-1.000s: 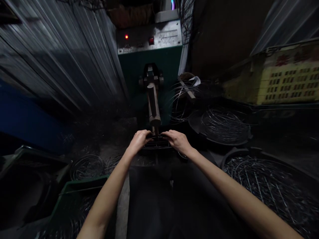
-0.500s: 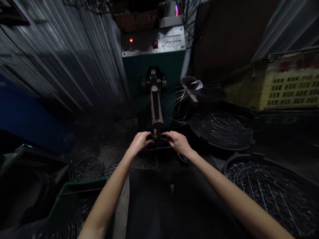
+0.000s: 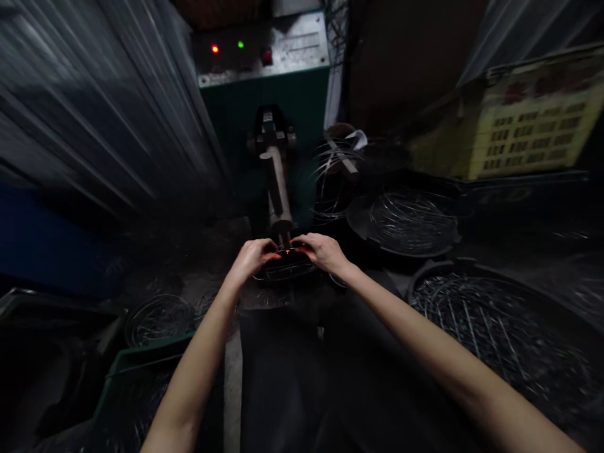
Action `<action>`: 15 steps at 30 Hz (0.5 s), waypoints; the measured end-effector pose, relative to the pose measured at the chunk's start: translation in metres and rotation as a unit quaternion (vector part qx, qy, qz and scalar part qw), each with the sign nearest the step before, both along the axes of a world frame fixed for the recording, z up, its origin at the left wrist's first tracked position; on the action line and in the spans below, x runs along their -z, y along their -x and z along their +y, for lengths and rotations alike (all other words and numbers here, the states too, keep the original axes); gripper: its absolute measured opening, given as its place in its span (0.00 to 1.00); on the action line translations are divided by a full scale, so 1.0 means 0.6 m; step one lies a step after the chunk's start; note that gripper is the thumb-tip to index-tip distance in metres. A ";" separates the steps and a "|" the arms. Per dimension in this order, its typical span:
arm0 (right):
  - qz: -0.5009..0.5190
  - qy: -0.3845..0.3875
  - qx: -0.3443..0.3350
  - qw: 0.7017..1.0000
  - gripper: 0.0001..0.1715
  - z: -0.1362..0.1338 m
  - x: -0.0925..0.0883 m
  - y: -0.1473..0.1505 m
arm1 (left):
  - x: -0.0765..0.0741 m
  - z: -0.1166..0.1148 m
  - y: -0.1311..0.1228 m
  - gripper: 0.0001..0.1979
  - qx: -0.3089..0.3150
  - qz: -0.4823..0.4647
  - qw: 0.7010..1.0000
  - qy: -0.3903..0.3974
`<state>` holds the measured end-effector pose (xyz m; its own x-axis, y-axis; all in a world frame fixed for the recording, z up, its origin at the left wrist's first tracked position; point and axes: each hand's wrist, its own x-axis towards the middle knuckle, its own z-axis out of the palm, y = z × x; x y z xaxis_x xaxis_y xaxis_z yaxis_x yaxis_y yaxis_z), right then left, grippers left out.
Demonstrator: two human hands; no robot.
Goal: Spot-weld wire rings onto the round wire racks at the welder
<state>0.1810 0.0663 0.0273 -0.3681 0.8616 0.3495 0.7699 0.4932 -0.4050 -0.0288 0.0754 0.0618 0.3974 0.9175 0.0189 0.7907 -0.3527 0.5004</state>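
Note:
My left hand [image 3: 255, 258] pinches one side of a thin metal wire [image 3: 287, 252], and my right hand [image 3: 323, 251] pinches the other side. Between my fingertips the wire glows orange-red, right under the electrode tip of a spot welder [image 3: 278, 195]. Red light falls on the fingers nearest the glow. Below my hands hangs a curved loop of wire, too dark to tell whether it belongs to the same piece. On the welder's green cabinet, the control panel [image 3: 302, 47] shows a red and a green light.
Coils of wire lie in a round black tray [image 3: 410, 248] at right. Nearer me, a large black basin [image 3: 415, 286] holds many small metal pieces. A yellow crate [image 3: 476, 151] stands behind. To the left are a green crate [image 3: 117, 365] and a wire coil [image 3: 158, 318].
A green light has come on at the panel, and the wire between my fingers now glows. The view has shifted, so the welder sits higher and farther left. Both hands keep their pinch.

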 end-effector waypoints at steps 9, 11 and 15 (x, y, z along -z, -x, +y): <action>0.079 -0.002 0.042 0.996 0.08 0.010 0.018 -0.144 | -0.009 -0.003 -0.001 0.11 0.003 0.003 1.000 -0.003; 0.057 0.022 0.027 0.998 0.07 0.009 0.037 -0.148 | -0.007 -0.003 0.000 0.11 0.004 -0.002 1.000 -0.010; 0.037 0.041 0.017 0.998 0.07 0.015 0.064 -0.125 | -0.006 -0.004 0.001 0.11 0.004 -0.005 1.000 -0.017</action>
<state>0.2558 0.0754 -0.0112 -0.3144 0.8997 0.3028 0.7521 0.4307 -0.4988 -0.0293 0.0732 0.0655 0.4050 0.9127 0.0545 0.7820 -0.3766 0.4965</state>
